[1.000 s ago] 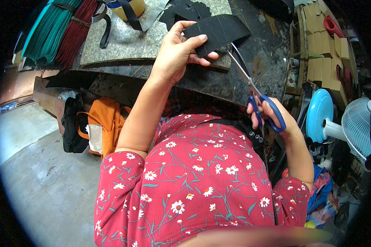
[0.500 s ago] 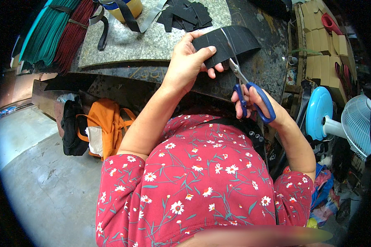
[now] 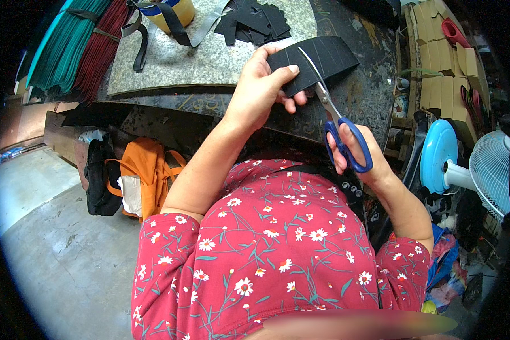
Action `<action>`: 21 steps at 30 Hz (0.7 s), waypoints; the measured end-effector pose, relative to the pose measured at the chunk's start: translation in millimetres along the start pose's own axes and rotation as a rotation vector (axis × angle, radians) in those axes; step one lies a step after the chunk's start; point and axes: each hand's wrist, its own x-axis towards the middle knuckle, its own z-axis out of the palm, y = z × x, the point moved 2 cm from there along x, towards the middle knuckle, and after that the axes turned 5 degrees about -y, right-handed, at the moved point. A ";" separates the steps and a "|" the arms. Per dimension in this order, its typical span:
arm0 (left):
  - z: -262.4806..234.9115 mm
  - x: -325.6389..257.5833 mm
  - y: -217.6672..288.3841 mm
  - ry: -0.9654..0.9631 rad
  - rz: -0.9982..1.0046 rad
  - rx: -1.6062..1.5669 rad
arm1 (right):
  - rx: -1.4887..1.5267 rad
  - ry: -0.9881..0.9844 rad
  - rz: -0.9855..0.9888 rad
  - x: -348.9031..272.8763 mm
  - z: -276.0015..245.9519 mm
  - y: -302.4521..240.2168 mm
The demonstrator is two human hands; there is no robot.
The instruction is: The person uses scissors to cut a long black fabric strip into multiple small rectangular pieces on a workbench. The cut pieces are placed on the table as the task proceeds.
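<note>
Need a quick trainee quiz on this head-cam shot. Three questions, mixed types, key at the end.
1. Multiple choice: what does the right hand hold?
A) a teal bundle
B) blue-handled scissors
C) an orange bag

2. True or false: the pile of small black pieces lies on the floor.

3. Short answer: what does the left hand hold?

Key:
1. B.
2. False; it lies on the grey speckled board.
3. A black sheet with pale lines.
</note>
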 end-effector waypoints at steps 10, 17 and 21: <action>-3.9 -1.7 8.0 0.013 -0.075 -0.021 | -0.099 -0.021 -0.003 18.5 -3.3 -11.4; -19.8 -5.1 12.7 0.045 0.031 0.026 | -0.096 -0.059 0.029 16.3 -7.5 -4.7; -23.0 -1.5 19.2 0.142 0.191 0.114 | -0.140 -0.133 -0.034 6.1 -9.8 -5.6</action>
